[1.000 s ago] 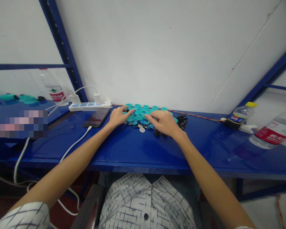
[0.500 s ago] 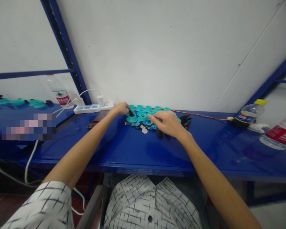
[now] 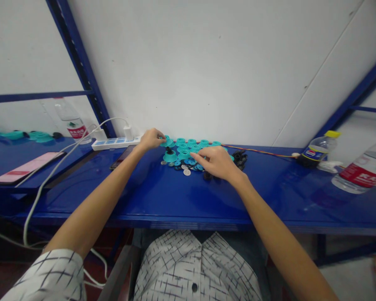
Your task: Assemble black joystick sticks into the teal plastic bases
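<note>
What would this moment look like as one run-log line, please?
left hand: touching teal plastic part | right hand: over blue discs

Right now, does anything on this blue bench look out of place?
Yes: a thin orange wire trails loose along the back of the blue bench, from the teal parts toward the Pepsi bottle, looking stray on the work surface.

One camera sits on the person's head and looks forward and down at the left hand (image 3: 150, 139) and right hand (image 3: 215, 163). It is near the blue table (image 3: 150, 200) (the shirt (image 3: 197, 267) shows at the bottom edge), and the white wall (image 3: 207, 62) fills the top.
</note>
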